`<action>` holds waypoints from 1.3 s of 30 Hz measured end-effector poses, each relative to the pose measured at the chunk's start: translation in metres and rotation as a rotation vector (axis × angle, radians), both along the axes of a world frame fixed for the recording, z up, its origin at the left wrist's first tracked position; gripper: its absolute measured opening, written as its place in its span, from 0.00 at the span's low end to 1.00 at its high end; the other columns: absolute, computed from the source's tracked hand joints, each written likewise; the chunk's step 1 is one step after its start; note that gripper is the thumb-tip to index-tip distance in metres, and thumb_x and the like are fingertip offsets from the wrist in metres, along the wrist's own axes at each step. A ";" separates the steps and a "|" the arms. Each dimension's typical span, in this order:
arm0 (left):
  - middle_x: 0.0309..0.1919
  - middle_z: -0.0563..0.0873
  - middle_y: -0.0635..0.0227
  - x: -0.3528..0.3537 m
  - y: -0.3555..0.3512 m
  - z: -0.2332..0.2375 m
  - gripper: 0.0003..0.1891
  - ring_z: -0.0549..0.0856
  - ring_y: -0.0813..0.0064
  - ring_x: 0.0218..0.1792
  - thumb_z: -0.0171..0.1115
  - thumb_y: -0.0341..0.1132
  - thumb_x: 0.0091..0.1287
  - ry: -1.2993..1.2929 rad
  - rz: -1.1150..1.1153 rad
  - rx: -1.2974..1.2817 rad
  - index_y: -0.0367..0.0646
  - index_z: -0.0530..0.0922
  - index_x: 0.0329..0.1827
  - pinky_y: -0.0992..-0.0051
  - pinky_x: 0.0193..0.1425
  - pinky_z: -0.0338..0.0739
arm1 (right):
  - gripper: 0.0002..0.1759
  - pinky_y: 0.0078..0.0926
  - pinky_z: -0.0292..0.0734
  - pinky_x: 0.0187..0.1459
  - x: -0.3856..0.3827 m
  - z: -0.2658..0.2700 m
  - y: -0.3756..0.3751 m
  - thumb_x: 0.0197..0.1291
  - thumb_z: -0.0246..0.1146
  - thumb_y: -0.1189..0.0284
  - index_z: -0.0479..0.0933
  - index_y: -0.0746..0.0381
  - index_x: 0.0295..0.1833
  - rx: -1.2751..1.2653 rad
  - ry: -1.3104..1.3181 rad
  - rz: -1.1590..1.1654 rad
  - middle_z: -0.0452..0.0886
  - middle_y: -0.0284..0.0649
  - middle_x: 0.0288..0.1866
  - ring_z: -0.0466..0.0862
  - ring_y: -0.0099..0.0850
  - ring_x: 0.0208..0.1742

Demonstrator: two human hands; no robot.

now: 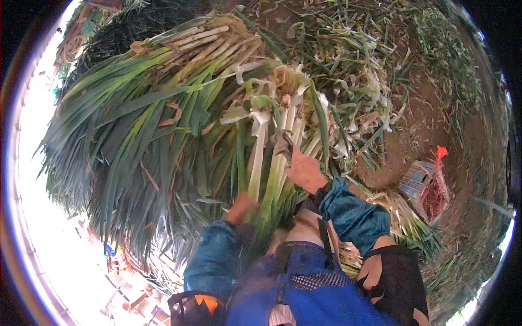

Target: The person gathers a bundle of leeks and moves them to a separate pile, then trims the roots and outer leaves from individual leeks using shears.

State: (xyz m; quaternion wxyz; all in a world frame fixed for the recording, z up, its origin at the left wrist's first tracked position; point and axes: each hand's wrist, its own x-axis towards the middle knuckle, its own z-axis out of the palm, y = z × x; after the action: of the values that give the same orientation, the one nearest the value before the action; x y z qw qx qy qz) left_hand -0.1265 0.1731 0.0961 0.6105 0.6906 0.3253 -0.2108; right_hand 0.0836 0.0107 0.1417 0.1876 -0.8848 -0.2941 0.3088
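Several leeks (280, 157) lie in front of me, their white stalks and roots pointing away and green leaves toward my body. My left hand (241, 208), slightly blurred, is closed on a leek stalk at the left side of this group. Against the white stalks, my right hand (305, 171) is closed around a small dark curved object (284, 144); its exact kind is unclear. Peeled, pale outer leaves (255, 103) hang around the root ends.
A large pile of leeks (157, 108) spreads to the left. Leaf scraps (359, 76) cover soil at the upper right. Another leek bundle (402, 214) lies right of my right arm, near a red net-like bundle (435, 193) and a bluish box-like object (416, 178).
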 end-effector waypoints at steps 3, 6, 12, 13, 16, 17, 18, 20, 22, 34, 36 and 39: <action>0.29 0.80 0.63 0.008 0.004 -0.030 0.17 0.79 0.69 0.34 0.64 0.32 0.46 -0.020 0.099 0.108 0.35 0.77 0.39 0.67 0.39 0.73 | 0.30 0.46 0.74 0.32 -0.008 0.028 -0.015 0.49 0.59 0.63 0.60 0.70 0.53 -0.082 0.040 0.018 0.79 0.55 0.28 0.80 0.52 0.33; 0.32 0.81 0.57 0.068 0.004 0.004 0.19 0.80 0.60 0.38 0.64 0.35 0.46 0.003 0.005 0.106 0.35 0.76 0.42 0.65 0.43 0.72 | 0.31 0.45 0.75 0.31 -0.027 0.033 -0.042 0.49 0.58 0.63 0.59 0.71 0.54 -0.015 0.037 0.067 0.79 0.54 0.28 0.81 0.51 0.31; 0.37 0.83 0.66 0.076 -0.010 -0.060 0.22 0.80 0.70 0.39 0.63 0.31 0.46 -0.075 0.021 0.036 0.35 0.78 0.48 0.72 0.48 0.73 | 0.24 0.45 0.76 0.27 0.028 -0.014 -0.024 0.48 0.59 0.70 0.61 0.70 0.49 -0.007 -0.150 -0.021 0.78 0.52 0.24 0.81 0.50 0.26; 0.40 0.83 0.67 0.074 -0.007 -0.066 0.22 0.79 0.71 0.42 0.62 0.31 0.46 -0.054 0.038 -0.063 0.36 0.78 0.47 0.73 0.49 0.71 | 0.24 0.45 0.76 0.27 0.043 -0.028 -0.019 0.48 0.59 0.71 0.61 0.70 0.49 0.000 -0.198 -0.055 0.78 0.52 0.23 0.81 0.50 0.25; 0.36 0.84 0.59 0.068 -0.003 -0.062 0.17 0.82 0.63 0.38 0.64 0.33 0.48 -0.193 -0.110 0.059 0.36 0.79 0.42 0.69 0.44 0.75 | 0.31 0.45 0.76 0.30 0.051 -0.028 -0.021 0.48 0.58 0.67 0.58 0.74 0.54 -0.038 -0.171 -0.048 0.79 0.53 0.25 0.81 0.50 0.28; 0.35 0.84 0.57 0.066 -0.004 -0.056 0.16 0.83 0.62 0.37 0.64 0.33 0.48 -0.241 -0.124 0.085 0.36 0.80 0.41 0.68 0.42 0.76 | 0.35 0.45 0.76 0.31 0.051 -0.023 -0.025 0.48 0.58 0.65 0.57 0.76 0.57 -0.065 -0.136 -0.024 0.79 0.53 0.27 0.81 0.50 0.30; 0.35 0.85 0.58 0.077 -0.013 -0.012 0.16 0.83 0.63 0.36 0.64 0.33 0.48 -0.291 -0.085 0.089 0.36 0.80 0.40 0.69 0.42 0.76 | 0.34 0.45 0.76 0.31 0.046 -0.012 -0.029 0.48 0.58 0.65 0.56 0.75 0.57 -0.079 -0.090 -0.001 0.79 0.54 0.27 0.81 0.50 0.30; 0.33 0.85 0.59 0.086 -0.015 0.005 0.16 0.83 0.64 0.35 0.64 0.33 0.48 -0.178 -0.034 0.066 0.36 0.80 0.39 0.69 0.41 0.76 | 0.34 0.45 0.76 0.32 0.027 0.009 -0.040 0.49 0.58 0.66 0.56 0.74 0.57 -0.108 0.005 0.046 0.79 0.54 0.27 0.81 0.50 0.30; 0.32 0.85 0.60 0.089 -0.011 -0.024 0.15 0.83 0.67 0.34 0.64 0.33 0.48 0.152 -0.007 0.014 0.35 0.81 0.39 0.70 0.40 0.76 | 0.34 0.46 0.76 0.32 0.026 0.009 -0.040 0.48 0.58 0.66 0.56 0.73 0.57 -0.102 -0.037 0.041 0.79 0.55 0.27 0.81 0.51 0.32; 0.31 0.83 0.54 0.081 -0.019 -0.010 0.18 0.81 0.58 0.34 0.62 0.35 0.47 -0.252 -0.206 0.273 0.33 0.79 0.39 0.66 0.41 0.74 | 0.36 0.46 0.76 0.33 0.017 0.028 -0.046 0.49 0.59 0.63 0.55 0.72 0.59 -0.159 0.065 0.021 0.80 0.56 0.30 0.81 0.52 0.33; 0.31 0.83 0.54 0.072 -0.019 -0.034 0.18 0.81 0.57 0.34 0.61 0.35 0.47 -0.277 -0.243 0.287 0.33 0.79 0.39 0.66 0.42 0.73 | 0.34 0.46 0.76 0.33 0.020 0.022 -0.044 0.49 0.58 0.63 0.56 0.72 0.57 -0.144 0.059 0.037 0.80 0.56 0.30 0.81 0.52 0.32; 0.31 0.83 0.55 0.085 -0.023 -0.014 0.17 0.80 0.59 0.34 0.60 0.34 0.46 -0.109 -0.126 0.184 0.32 0.78 0.39 0.66 0.41 0.73 | 0.32 0.46 0.76 0.33 0.067 -0.015 -0.018 0.48 0.58 0.64 0.59 0.71 0.55 -0.079 -0.040 -0.034 0.80 0.56 0.30 0.81 0.52 0.32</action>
State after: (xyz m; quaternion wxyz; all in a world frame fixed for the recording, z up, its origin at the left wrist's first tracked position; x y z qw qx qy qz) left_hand -0.0420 0.1502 0.0823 0.5468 0.7733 0.2656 -0.1800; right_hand 0.1511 -0.0072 0.1265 0.1519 -0.9024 -0.2703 0.2992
